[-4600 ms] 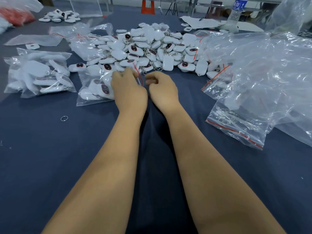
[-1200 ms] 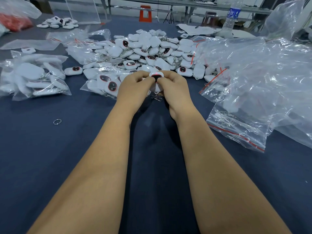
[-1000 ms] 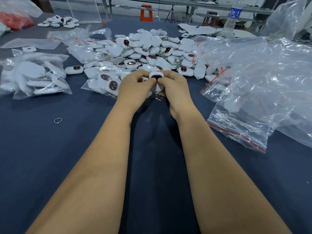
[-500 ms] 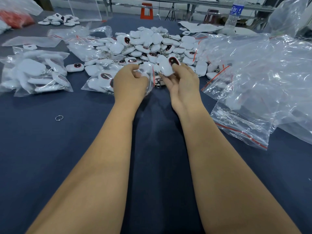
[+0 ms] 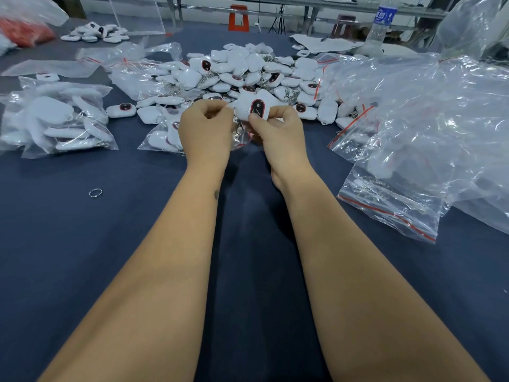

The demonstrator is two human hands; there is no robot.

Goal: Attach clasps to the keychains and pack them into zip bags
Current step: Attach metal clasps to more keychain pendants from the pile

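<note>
White keychain (image 5: 254,108) sits pinched in your right hand (image 5: 278,133) just short of the loose pile (image 5: 242,75) mid-desk; your left hand (image 5: 205,130) grips the zip bag (image 5: 165,136) mouth. Judged step: packing. Next, hold the mouth wide and drop the keychain in, clasp clear of the seal.

A dark blue cloth (image 5: 82,257) covers the table. At the far right edge a clear plastic water bottle (image 5: 381,26) with a blue label stands upright. Beyond the table an orange stool (image 5: 238,22) sits on the floor, with a dark tripod (image 5: 278,23) near it to the right. At the far left corner lies a bag of red material (image 5: 26,34), partly blurred
</note>
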